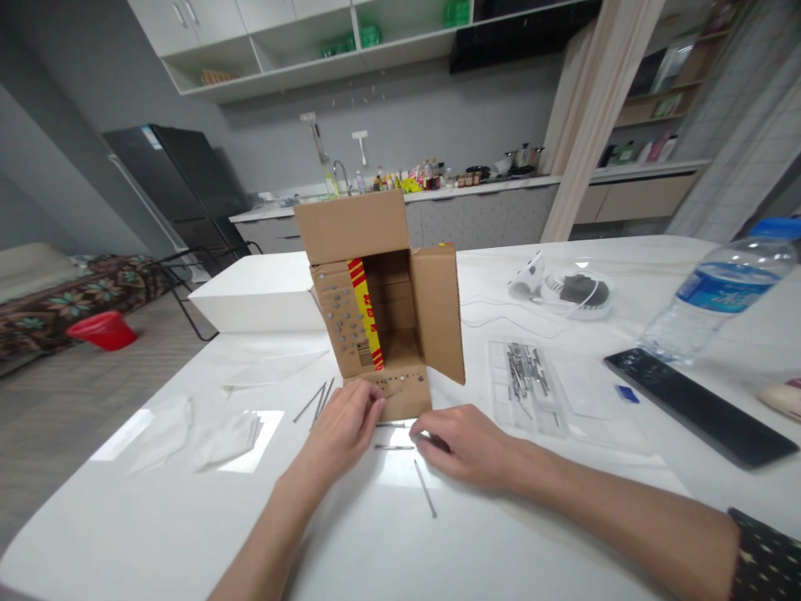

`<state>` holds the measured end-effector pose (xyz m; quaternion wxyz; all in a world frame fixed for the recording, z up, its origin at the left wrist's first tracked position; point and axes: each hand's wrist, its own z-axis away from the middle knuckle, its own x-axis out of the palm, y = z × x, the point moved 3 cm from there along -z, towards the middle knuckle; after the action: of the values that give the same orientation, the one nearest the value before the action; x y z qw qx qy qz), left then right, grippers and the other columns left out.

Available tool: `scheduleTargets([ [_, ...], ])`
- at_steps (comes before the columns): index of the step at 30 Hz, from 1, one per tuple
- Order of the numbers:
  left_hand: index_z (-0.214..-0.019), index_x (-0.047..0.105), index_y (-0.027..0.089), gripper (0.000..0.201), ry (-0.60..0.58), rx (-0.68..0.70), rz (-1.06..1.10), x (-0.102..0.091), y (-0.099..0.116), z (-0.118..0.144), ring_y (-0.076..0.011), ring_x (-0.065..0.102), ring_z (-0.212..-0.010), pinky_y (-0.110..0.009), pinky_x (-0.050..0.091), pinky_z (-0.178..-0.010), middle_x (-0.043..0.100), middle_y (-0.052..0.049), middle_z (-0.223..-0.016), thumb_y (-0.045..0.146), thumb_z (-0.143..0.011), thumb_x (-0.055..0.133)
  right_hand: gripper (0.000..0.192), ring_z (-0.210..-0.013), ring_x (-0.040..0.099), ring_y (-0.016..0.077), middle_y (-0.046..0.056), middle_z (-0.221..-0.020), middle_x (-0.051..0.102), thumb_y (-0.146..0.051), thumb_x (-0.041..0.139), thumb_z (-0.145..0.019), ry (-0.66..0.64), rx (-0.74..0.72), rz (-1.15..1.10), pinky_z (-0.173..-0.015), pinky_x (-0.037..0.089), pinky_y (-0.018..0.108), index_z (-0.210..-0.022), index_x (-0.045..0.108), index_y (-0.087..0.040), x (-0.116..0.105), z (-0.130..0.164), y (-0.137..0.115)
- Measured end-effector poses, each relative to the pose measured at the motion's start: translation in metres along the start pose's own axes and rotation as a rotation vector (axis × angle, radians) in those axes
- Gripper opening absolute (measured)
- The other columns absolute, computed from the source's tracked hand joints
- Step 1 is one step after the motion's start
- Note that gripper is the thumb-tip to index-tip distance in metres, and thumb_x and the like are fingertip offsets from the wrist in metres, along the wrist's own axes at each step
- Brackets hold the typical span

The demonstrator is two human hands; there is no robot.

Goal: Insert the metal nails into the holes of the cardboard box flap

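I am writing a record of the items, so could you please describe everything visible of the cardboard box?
The cardboard box stands open toward the camera on the white table, brown, apparently corrugated. Its upper flap rises; its right flap stands outward. The left panel bears red-and-yellow tape, a barcode and grey round spots. The left hand touches the lower flap, which lies forward.
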<state>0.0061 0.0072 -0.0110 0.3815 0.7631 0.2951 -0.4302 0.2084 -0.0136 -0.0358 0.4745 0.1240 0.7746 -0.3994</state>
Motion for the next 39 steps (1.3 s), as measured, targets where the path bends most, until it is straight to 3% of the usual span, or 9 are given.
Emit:
scheduleTargets([
  [9, -0.093, 0.057, 0.021, 0.015, 0.174, 0.009, -0.047, -0.007, -0.001, 0.0, -0.0194, 0.062, -0.079, -0.035, 0.047, -0.076, 0.065, -0.002, -0.084, 0.028, -0.099, 0.044, 0.02, -0.07, 0.064, 0.0154, 0.001, -0.082, 0.073, -0.018, 0.051, -0.09, 0.007, -0.006, -0.002, -0.064, 0.039, 0.025, -0.096, 0.069, -0.021, -0.001, 0.0, -0.003],
  [26, -0.098, 0.061, 0.021, 0.014, 0.355, -0.082, 0.054, -0.016, -0.001, 0.002, -0.0167, 0.055, -0.071, -0.031, 0.049, -0.068, 0.063, -0.002, -0.082, 0.029, -0.095, 0.049, 0.021, -0.07, 0.064, 0.0152, 0.001, -0.084, 0.074, -0.017, 0.05, -0.09, -0.005, 0.0, -0.003, -0.065, 0.04, 0.025, -0.096, 0.069, -0.021, -0.002, -0.001, -0.003],
  [39, -0.099, 0.062, 0.022, 0.015, 0.377, -0.166, 0.114, -0.016, -0.004, 0.003, -0.0161, 0.053, -0.07, -0.03, 0.05, -0.064, 0.063, -0.002, -0.083, 0.031, -0.095, 0.051, 0.021, -0.073, 0.066, 0.0163, 0.001, -0.084, 0.074, -0.016, 0.05, -0.09, -0.012, -0.003, 0.017, -0.065, 0.04, 0.025, -0.097, 0.069, -0.022, -0.002, 0.0, -0.003],
])
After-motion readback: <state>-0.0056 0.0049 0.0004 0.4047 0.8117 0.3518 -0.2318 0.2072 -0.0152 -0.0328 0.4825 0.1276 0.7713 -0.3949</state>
